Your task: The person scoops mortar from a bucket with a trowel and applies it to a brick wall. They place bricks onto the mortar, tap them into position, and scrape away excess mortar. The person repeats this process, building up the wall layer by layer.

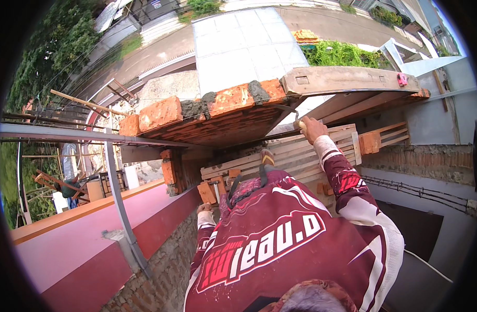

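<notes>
My right hand (315, 130) is closed around the wooden handle of a trowel (289, 108). The trowel's thin metal part reaches to the near side of a brick wall, just below its top edge. Orange bricks (160, 113) line the wall's top, with grey mortar (258, 92) smeared between several of them. My left hand (203, 208) is low by my left side, close to loose bricks (207, 193) on the planks. It is small in view, and whether its fingers grip a brick does not show.
A timber beam (347, 80) bearing a pink object (402, 79) adjoins the wall's right end. Wooden slats (327, 143) form a platform below me, with a brick (369, 142) at its right. A metal post (119, 192) stands left. Beyond the wall lies a pale roof (243, 44).
</notes>
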Demonstrator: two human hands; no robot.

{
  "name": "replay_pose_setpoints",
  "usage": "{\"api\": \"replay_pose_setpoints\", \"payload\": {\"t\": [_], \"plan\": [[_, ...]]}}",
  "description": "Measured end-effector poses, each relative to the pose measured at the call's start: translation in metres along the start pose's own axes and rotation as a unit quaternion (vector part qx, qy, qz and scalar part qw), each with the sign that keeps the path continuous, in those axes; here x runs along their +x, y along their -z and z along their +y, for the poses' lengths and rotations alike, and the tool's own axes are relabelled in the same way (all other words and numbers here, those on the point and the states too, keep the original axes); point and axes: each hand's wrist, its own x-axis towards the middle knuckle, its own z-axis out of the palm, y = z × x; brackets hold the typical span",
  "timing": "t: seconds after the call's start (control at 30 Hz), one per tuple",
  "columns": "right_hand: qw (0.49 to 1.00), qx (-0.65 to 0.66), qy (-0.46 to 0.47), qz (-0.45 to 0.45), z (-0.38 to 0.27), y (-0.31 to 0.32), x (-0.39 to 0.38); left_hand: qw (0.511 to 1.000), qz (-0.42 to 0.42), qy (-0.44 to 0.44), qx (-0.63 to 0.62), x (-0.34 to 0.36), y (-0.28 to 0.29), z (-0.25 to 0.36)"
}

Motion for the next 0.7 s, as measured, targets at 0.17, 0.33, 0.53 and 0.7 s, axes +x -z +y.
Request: {"api": "replay_pose_setpoints", "payload": {"t": [0.17, 0.33, 0.53, 0.7], "plan": [[1.0, 0.023, -0.006, 0.011, 0.036, -0.008, -0.017, 0.999, -0.002, -0.026, 0.026, -0.01, -0.012, -0.012], [0.991, 0.014, -0.049, 0.125, 0.063, 0.013, -0.016, 0.987, -0.106, -0.034, 0.111, -0.007, 0.002, -0.019], [0.996, -0.04, -0.007, 0.077, 0.052, 0.028, -0.021, 1.0, -0.014, 0.022, -0.004, 0.002, 0.002, -0.014], [0.992, -0.067, -0.068, 0.086, 0.043, 0.04, -0.013, 0.997, 0.039, 0.017, 0.068, 0.01, -0.01, 0.002]]}}
